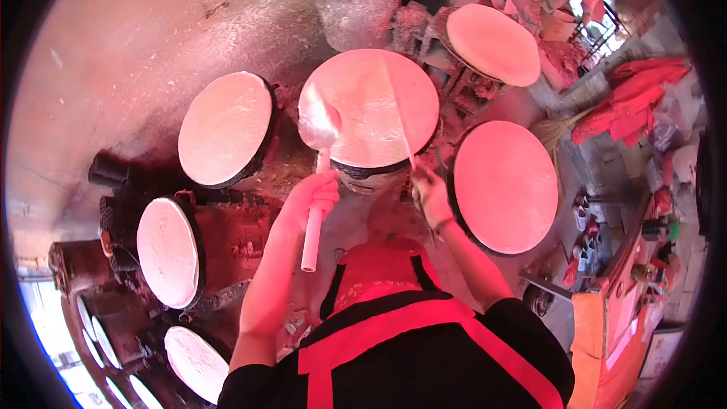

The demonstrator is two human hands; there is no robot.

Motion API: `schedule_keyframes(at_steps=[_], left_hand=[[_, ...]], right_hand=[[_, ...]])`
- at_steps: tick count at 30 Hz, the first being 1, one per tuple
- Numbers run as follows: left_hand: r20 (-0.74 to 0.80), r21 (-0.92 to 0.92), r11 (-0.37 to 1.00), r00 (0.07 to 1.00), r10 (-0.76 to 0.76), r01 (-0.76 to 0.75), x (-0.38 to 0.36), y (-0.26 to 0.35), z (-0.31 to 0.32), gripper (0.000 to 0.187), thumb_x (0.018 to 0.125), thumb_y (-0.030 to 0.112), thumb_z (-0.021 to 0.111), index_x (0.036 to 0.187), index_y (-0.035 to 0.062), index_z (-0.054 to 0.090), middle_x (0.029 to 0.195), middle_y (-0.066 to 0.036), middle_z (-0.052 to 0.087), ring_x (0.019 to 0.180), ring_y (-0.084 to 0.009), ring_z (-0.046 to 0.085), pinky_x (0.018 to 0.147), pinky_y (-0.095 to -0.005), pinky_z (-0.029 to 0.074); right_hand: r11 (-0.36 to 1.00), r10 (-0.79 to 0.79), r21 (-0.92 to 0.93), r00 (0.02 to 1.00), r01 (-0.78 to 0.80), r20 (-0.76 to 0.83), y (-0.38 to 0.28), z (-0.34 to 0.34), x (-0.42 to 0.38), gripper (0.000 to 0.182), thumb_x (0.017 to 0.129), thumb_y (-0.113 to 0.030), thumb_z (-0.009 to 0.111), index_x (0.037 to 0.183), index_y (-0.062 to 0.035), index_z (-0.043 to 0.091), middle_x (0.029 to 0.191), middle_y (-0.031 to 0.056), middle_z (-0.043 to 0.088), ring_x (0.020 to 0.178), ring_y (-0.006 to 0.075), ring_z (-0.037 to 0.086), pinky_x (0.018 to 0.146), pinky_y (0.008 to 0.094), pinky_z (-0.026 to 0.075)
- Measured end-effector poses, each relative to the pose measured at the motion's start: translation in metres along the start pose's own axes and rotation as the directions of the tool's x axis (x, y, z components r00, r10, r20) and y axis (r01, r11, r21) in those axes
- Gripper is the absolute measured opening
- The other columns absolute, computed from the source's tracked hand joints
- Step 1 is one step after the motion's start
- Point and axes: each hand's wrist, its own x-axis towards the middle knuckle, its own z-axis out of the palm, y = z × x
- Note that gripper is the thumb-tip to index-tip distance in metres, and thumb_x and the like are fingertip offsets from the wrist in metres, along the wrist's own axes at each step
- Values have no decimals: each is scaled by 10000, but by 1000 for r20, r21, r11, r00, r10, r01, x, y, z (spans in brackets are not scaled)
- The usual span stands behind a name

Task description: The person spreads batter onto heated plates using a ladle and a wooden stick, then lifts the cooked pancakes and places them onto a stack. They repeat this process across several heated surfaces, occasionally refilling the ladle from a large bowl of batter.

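My left hand (313, 195) is wrapped round the thick pale handle of a ladle (318, 130). The ladle's shiny bowl overlaps the left edge of a round pale sheet of batter (363, 106) that covers a dark-rimmed round griddle (369, 172) in front of me. In my right hand (432, 197) the fingers close on a long thin stick (401, 113). Its upper part slants across the right half of the sheet, and its lower end sticks out below my hand.
Another coated griddle (506, 187) stands close by my right arm, with one more (494, 44) behind it. On the left are coated griddles (226, 129) (168, 252) and several further ones. A cluttered orange-fronted table (589, 341) is at lower right, near red cloth (632, 98).
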Motion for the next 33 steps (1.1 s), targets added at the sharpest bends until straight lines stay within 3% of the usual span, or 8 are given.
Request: schedule_keyframes(at_steps=[5, 9, 12, 14, 20, 24, 27, 33], left_hand=[[-221, -165, 986, 975, -32, -5, -30, -17, -26, 71, 938, 59, 504, 987, 20, 471, 642, 20, 384, 491, -45, 365, 345, -159, 250], [-273, -340, 924, 958, 82, -176, -82, -57, -61, 79, 936, 47, 492, 1001, 14, 461, 675, 10, 401, 516, -48, 382, 354, -162, 268], [-340, -552, 764, 927, 159, -334, -120, -95, -92, 55, 921, 26, 481, 961, 1, 452, 688, -5, 409, 514, -58, 377, 376, -168, 297], [-314, -688, 614, 922, 228, -386, -139, -117, -119, 37, 920, 28, 472, 899, 15, 444, 686, -7, 411, 511, -59, 376, 388, -171, 309], [-409, -786, 279, 803, 433, -551, -209, -151, -186, 150, 932, 63, 457, 787, 47, 417, 678, -7, 410, 496, -64, 361, 394, -181, 317], [-547, -704, 102, 628, 554, -703, -261, -160, -196, 82, 926, 51, 471, 862, 40, 420, 683, -8, 402, 496, -59, 355, 375, -180, 300], [-640, -550, 2, 423, 642, -835, -293, -173, -212, 56, 921, 27, 475, 925, 34, 419, 705, -15, 408, 505, -50, 357, 374, -169, 292], [-847, -251, -330, 42, 531, -910, -322, -211, -195, 101, 924, 15, 474, 1022, 24, 451, 697, 1, 387, 504, -38, 333, 374, -157, 268]], right_hand=[[912, -108, -363, 966, 190, 233, 61, -16, -6, 423, 936, -277, 612, 1275, -30, 565, 967, -24, 598, 844, 82, 527, 773, 225, 439], [951, -62, 309, 992, 25, 110, 33, -49, 12, 369, 952, -279, 583, 1274, -99, 574, 804, -61, 558, 560, 4, 430, 460, 178, 328], [951, -7, -309, 999, 23, 54, 13, 2, -38, 436, 975, -218, 523, 1405, -191, 455, 582, -96, 321, 443, 5, 289, 387, 196, 277], [822, -82, -498, 923, 276, 377, 74, -28, -10, 459, 945, -171, 559, 1353, 13, 458, 1389, 141, 484, 1305, 197, 428, 1061, 294, 337], [599, -236, -401, 632, 693, 739, 81, 133, -18, 467, 897, -189, 612, 1290, 40, 508, 1327, 164, 539, 1256, 175, 481, 1027, 310, 382], [506, 256, -667, 643, 547, 722, 112, 260, 0, 275, 898, -249, 603, 997, 8, 620, 764, 101, 644, 711, 194, 610, 666, 358, 476], [272, 1, -221, 230, 937, 973, 142, 353, -32, 291, 916, -310, 568, 882, -24, 611, 727, 228, 578, 713, 397, 588, 618, 421, 461], [212, 229, 191, -239, 958, 944, 205, 484, -106, 199, 860, -257, 611, 865, -59, 637, 761, 189, 630, 728, 390, 615, 630, 452, 487]])
